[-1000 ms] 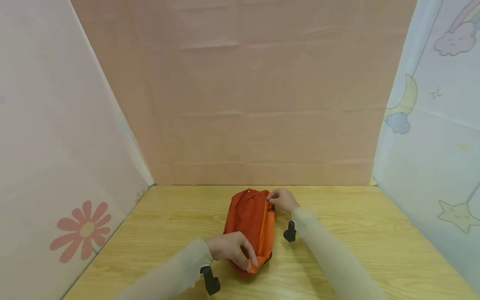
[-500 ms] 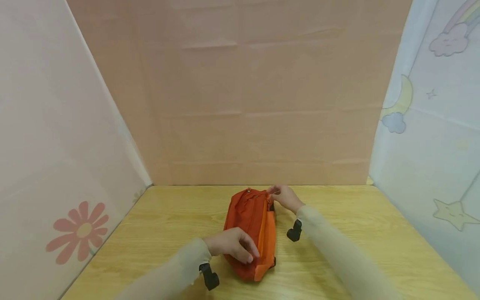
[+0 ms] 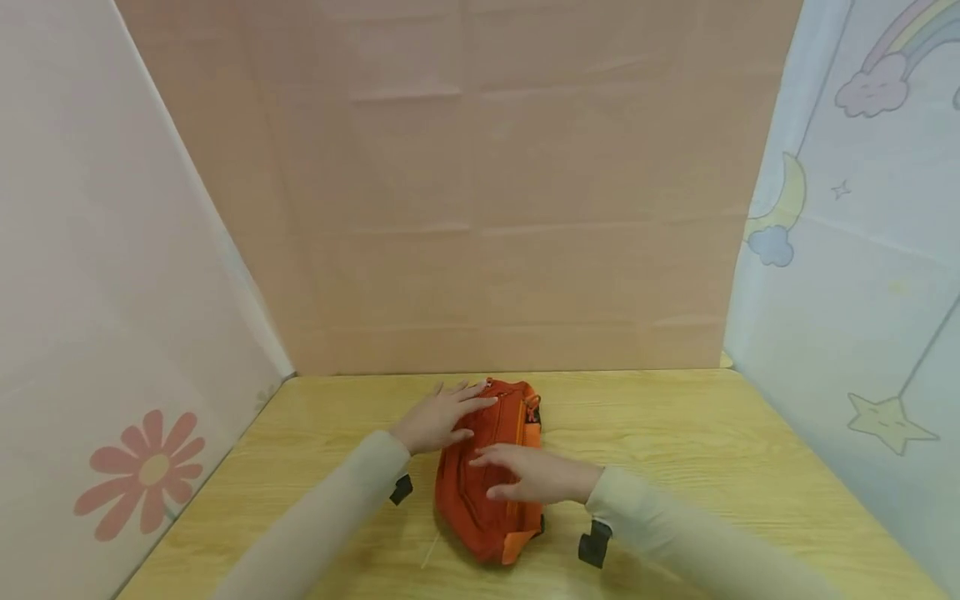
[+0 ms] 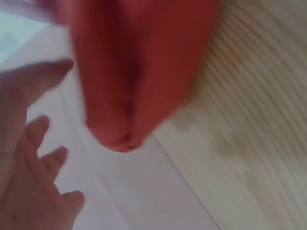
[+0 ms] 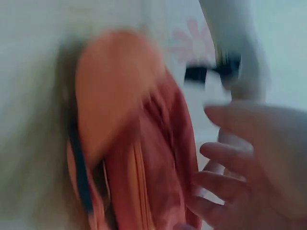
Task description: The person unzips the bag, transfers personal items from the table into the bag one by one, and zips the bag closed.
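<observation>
A red fabric bag with orange trim and a long zipper lies on the table, its long side running away from me. Over its far left part is my left hand, fingers spread and fairly straight. My right hand hovers at or just above the bag's middle from the right, fingers extended and holding nothing. In the left wrist view the hand is beside the blurred bag. The right wrist view has the relaxed hand near the bag. Contact is hard to tell.
The wooden table surrounds the bag. A tan sheet hangs behind the far edge, with printed cloth walls on the left and right. A black device hangs under the right wrist.
My left hand has gone from the bag's near end to its far left part. My right hand has left the far right corner and come nearer, over the middle; its fingers have straightened.
</observation>
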A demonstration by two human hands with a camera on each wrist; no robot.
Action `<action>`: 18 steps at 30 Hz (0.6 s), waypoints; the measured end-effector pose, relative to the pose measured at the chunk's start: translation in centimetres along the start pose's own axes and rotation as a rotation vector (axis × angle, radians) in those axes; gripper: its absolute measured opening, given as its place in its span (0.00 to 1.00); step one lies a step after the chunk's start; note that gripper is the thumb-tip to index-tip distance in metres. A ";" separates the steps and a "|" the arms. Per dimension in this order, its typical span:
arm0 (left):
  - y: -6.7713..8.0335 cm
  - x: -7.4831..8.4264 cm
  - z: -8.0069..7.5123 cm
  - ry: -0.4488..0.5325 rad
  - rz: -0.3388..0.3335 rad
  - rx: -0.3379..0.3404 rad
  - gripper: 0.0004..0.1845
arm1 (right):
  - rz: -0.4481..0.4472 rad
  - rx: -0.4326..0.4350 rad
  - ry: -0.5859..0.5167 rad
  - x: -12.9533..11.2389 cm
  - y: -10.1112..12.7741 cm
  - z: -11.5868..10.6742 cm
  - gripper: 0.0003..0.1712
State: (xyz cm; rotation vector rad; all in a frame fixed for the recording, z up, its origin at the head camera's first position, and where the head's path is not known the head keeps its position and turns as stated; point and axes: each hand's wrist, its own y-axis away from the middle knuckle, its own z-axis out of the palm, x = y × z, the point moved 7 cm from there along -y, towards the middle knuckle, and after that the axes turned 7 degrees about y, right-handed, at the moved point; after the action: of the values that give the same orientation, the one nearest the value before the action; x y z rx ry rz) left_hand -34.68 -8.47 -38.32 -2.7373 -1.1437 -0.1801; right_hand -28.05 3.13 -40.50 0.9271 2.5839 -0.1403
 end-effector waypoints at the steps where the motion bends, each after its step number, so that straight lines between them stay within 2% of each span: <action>1: -0.2 -0.3 0.6 -0.058 0.019 -0.043 0.34 | -0.030 -0.059 0.034 -0.8 0.1 0.8 0.31; 3: -0.4 -0.9 1.9 -0.134 0.027 -0.136 0.35 | -0.081 -0.174 0.086 -2.0 0.4 2.2 0.36; 5: -0.4 -1.5 2.9 -0.160 0.011 -0.210 0.34 | -0.123 -0.270 0.131 -2.9 0.6 3.4 0.39; 8: -0.3 -2.2 3.8 -0.156 -0.023 -0.273 0.33 | -0.141 -0.358 0.196 -3.2 0.9 4.5 0.42; 12: -0.2 -2.6 4.2 -0.131 -0.062 -0.287 0.34 | -0.150 -0.410 0.218 -2.9 1.4 4.7 0.44; 15: -0.1 -2.6 4.1 -0.106 -0.080 -0.274 0.33 | -0.146 -0.459 0.190 -2.5 1.9 4.2 0.44; 18: 0.1 -2.3 3.9 -0.067 -0.119 -0.261 0.32 | -0.072 -0.518 0.117 -1.5 2.6 3.1 0.44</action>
State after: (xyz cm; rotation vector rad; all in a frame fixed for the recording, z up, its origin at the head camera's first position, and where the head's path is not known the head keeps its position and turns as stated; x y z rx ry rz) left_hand -36.01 -9.37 -42.56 -2.9178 -1.3934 -0.2733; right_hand -24.32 3.54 -42.69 0.6627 2.5609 0.5537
